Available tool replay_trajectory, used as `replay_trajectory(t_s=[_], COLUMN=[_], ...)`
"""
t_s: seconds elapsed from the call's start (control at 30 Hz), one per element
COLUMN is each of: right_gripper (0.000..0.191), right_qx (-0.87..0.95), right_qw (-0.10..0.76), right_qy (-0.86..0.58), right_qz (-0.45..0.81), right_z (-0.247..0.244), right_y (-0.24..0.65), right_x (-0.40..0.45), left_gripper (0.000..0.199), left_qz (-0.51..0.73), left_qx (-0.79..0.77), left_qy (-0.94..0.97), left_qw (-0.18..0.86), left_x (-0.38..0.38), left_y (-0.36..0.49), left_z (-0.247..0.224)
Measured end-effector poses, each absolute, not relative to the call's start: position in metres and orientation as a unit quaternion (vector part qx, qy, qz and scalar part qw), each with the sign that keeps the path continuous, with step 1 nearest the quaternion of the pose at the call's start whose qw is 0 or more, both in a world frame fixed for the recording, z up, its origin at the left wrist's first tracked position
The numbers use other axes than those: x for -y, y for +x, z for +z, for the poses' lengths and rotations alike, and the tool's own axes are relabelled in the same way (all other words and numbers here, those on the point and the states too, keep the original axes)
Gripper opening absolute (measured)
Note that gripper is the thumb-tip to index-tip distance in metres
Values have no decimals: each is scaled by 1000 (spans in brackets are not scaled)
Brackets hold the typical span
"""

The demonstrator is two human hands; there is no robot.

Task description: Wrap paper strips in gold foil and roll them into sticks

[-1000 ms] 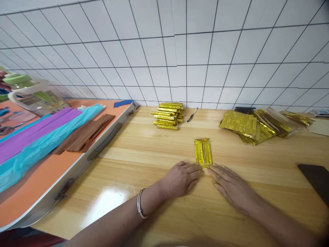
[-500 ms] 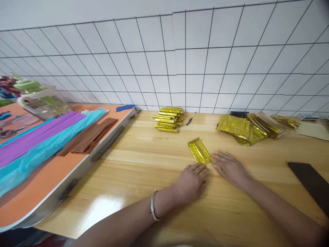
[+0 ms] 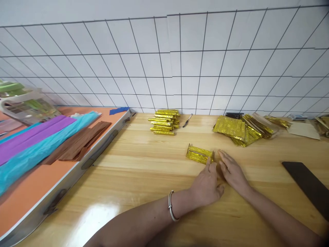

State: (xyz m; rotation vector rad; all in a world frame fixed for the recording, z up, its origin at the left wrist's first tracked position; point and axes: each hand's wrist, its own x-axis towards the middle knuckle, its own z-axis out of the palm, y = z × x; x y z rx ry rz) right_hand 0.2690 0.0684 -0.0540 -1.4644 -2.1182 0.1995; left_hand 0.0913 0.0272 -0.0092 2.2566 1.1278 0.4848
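Note:
A gold foil piece (image 3: 199,153), folded toward a narrow slit along its middle, lies flat on the wooden table with its short ends standing up slightly. The stretched index finger of my left hand (image 3: 206,185) touches the piece near its right end; the thumb stands apart and the other fingers are partly bent. Just right of that end, my right hand (image 3: 233,173) rests on its side with fingers extended, slightly apart from the foil. Neither hand grips anything.
Gold foil rolls (image 3: 164,121) are stacked by the wall beside a pen (image 3: 187,120). Flat gold sheets (image 3: 230,127) lie back right, and a dark strip (image 3: 305,185) lies right. At left, an orange board (image 3: 33,187) carries purple crepe paper (image 3: 38,135) and brown crepe paper (image 3: 79,142).
The gold piece has turned from slanting to lying nearly crosswise. My left hand has moved right and extended its index finger. My right hand has come slightly away from the foil.

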Motion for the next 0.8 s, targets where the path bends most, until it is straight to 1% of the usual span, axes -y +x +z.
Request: replay_trajectory(t_s=[0.07, 0.2, 0.27, 0.33, 0.4, 0.47, 0.53, 0.6, 0.67, 0.8], right_gripper=[48, 55, 55, 53, 49, 46, 46, 46, 46, 47], right_qx=[804, 822, 826, 830, 831, 830, 831, 834, 837, 840], right_qw=[262, 249, 235, 211, 188, 175, 167, 161, 157, 151], right_qy=[-528, -508, -511, -514, -523, -530, -531, -527, -524, -521], right_qz=[74, 63, 48, 34, 22, 10, 1, -3, -4, -4], right_z=[-57, -66, -67, -65, -61, -58, -56, -56, -57, -56], right_y=[270, 263, 258, 255, 252, 250, 249, 248, 248, 248], right_x=[-66, -75, -80, -81, -80, -78, -76, -76, -77, -77], left_gripper=[62, 72, 74, 67, 49, 33, 26, 25, 23, 23], left_qz=[182, 204, 225, 264, 320, 391, 419, 394, 355, 284], left_qx=[-420, -416, -400, -384, -414, -482, -533, -529, -490, -423], left_qy=[840, 835, 834, 826, 795, 738, 701, 725, 778, 846], left_qw=[289, 297, 307, 318, 308, 266, 222, 195, 171, 158], left_x=[-27, -23, -21, -22, -29, -43, -62, -81, -95, -107], left_y=[93, 97, 92, 76, 48, 15, -14, -30, -34, -25], left_z=[-11, -8, -5, -3, -3, -7, -14, -20, -24, -26])
